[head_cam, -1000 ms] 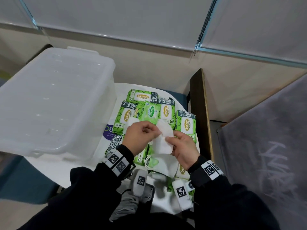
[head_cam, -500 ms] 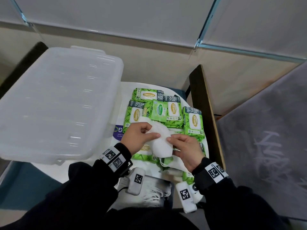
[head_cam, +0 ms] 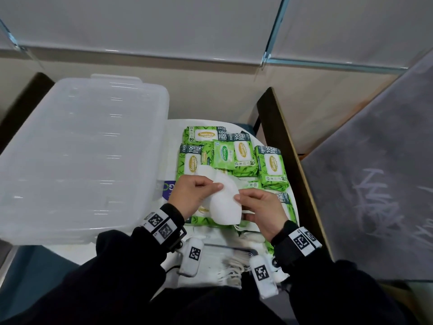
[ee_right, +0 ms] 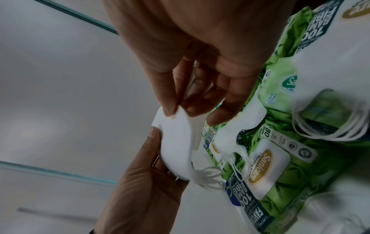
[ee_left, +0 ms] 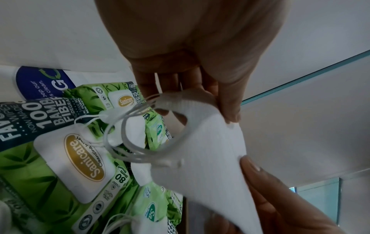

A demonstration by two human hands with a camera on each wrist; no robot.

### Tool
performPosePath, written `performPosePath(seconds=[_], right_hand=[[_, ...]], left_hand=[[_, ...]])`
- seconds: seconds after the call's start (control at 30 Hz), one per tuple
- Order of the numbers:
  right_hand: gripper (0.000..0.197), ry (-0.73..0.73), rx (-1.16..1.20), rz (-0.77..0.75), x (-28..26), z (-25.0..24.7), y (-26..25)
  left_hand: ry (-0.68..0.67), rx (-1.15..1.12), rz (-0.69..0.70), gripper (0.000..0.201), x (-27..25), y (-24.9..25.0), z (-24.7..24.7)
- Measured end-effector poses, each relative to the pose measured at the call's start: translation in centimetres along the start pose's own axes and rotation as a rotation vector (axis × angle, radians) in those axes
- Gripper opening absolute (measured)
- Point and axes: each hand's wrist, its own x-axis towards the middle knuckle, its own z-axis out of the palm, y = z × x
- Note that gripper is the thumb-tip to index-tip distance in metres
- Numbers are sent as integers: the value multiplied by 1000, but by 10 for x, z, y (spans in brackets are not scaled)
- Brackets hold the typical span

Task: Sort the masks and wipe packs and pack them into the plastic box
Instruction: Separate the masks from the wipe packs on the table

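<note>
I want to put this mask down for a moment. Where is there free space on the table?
Free: a narrow strip of white table between the plastic box and the wipe packs, and a bare patch in front of the box. Crowded: the whole area under the mask held by the left hand and right hand, where packs and other masks overlap.

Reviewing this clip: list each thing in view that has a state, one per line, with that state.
plastic box: lid on, left of the packs
white mask: lifted above the packs, pinched by both hands
left hand: pinching the mask's upper edge
right hand: pinching the mask's right edge
wipe packs: lying flat on the table, unpacked
loose masks: lying on the packs
</note>
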Motion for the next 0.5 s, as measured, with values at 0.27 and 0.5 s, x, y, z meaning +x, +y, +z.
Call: performPosePath(seconds=[0.27, 0.5], right_hand=[[3, 13, 31, 0, -7, -3, 3], [3, 27, 27, -10, -8, -8, 5]], left_hand=[[-39, 28, 17, 15, -1, 2, 2], [-59, 41, 16, 17, 1, 1, 9]])
